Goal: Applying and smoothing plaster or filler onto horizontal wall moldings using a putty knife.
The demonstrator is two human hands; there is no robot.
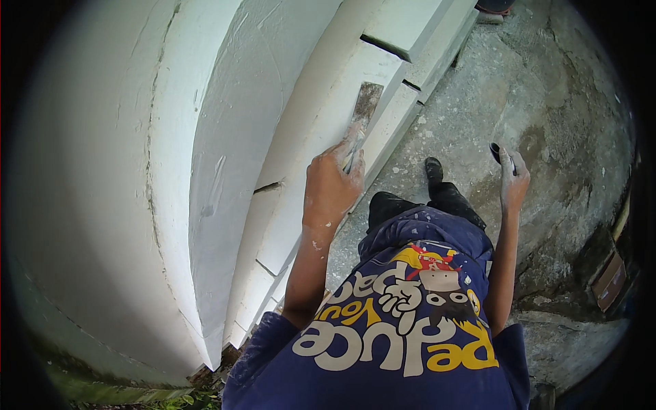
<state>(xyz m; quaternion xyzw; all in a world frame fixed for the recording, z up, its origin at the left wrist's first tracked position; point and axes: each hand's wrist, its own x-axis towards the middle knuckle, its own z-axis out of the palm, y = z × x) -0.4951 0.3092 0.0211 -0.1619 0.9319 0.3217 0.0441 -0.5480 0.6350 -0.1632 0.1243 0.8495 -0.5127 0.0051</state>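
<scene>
My left hand [333,179], dusted with white, is closed round the handle of a putty knife [367,102]. The knife's flat, worn blade points away from me and lies over the white ledge [335,116] along the wall; I cannot tell whether it touches the surface. Out to the right, my right hand [514,179] is closed on a slim tool with a dark rounded end [495,152]. Its fingers hide most of that tool, so its kind does not show. White smears mark both hands.
A white wall [102,157] with a long crack rises at left, beside a smooth grey-white band [239,116]. Dark gaps [385,46] break the ledge. Rough, white-spotted concrete floor [465,116] lies right. A dark container [495,5] stands far off; a brown board [608,280] lies right.
</scene>
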